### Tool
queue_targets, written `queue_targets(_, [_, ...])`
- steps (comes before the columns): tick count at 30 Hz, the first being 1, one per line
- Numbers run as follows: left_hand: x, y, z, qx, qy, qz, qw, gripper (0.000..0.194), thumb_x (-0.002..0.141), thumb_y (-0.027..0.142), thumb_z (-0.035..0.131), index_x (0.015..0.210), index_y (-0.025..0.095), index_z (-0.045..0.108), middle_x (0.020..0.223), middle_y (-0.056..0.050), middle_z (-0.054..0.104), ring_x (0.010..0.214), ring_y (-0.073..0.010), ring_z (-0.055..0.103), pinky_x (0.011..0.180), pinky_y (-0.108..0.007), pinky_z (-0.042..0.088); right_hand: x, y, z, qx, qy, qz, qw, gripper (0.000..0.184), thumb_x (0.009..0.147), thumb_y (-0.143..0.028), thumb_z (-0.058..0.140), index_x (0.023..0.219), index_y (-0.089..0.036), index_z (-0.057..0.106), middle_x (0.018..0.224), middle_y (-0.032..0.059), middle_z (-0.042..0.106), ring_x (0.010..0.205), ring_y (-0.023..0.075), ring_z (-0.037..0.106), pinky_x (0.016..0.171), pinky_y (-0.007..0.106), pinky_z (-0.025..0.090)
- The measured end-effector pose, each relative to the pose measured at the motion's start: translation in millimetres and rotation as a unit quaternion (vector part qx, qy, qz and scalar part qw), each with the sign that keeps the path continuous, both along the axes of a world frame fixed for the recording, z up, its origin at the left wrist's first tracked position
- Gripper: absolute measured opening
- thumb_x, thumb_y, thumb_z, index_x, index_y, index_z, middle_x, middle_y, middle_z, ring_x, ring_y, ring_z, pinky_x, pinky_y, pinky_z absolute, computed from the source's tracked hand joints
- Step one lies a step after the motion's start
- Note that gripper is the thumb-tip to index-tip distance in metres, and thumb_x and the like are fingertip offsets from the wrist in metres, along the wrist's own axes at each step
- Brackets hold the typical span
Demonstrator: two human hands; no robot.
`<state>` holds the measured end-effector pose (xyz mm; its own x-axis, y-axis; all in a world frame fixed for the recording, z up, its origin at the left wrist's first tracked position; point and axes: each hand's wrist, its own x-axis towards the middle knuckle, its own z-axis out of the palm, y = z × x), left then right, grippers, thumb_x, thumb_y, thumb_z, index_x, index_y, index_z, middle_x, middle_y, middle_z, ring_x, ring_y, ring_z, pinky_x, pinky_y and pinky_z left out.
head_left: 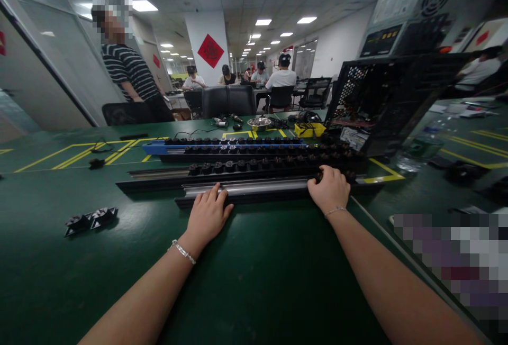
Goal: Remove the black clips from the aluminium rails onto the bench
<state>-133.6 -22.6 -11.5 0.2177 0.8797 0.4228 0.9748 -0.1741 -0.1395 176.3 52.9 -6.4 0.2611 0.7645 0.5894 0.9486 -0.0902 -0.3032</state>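
A long silver rail in a black channel (257, 189) lies across the green table nearest me. My left hand (207, 216) rests on its near edge with fingers stretched out over the metal. My right hand (329, 189) sits at the rail's right end, fingers curled down over it. Behind lie more long black rails (254, 168) carrying rows of small black parts, and a blue rail (159, 148) at the back.
Two small black parts (91, 220) lie loose at the left. An open black computer case (389, 101) stands at the right. A metal bowl (259, 122) and yellow box (309, 129) sit behind. A person in a striped shirt (129, 72) stands far left; others sit beyond.
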Motion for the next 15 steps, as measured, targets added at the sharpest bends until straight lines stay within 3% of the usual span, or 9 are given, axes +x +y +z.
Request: queue_targets(15, [0.2, -0.7, 0.5, 0.002, -0.012, -0.004, 1.0, 0.04, 0.087, 0.043, 0.04, 0.115, 0.02, 0.054, 0.134, -0.014, 0.049, 0.109, -0.0285, 0.054, 0.092, -0.043, 0.038, -4.5, -0.6, 0.9, -0.018, 0.006, 0.022, 1.0, 0.039, 0.073, -0.03, 0.048, 0.11, -0.016, 0.052, 0.097, 0.0127, 0.061, 0.091, 0.0273, 0.053, 0.078, 0.038, 0.036])
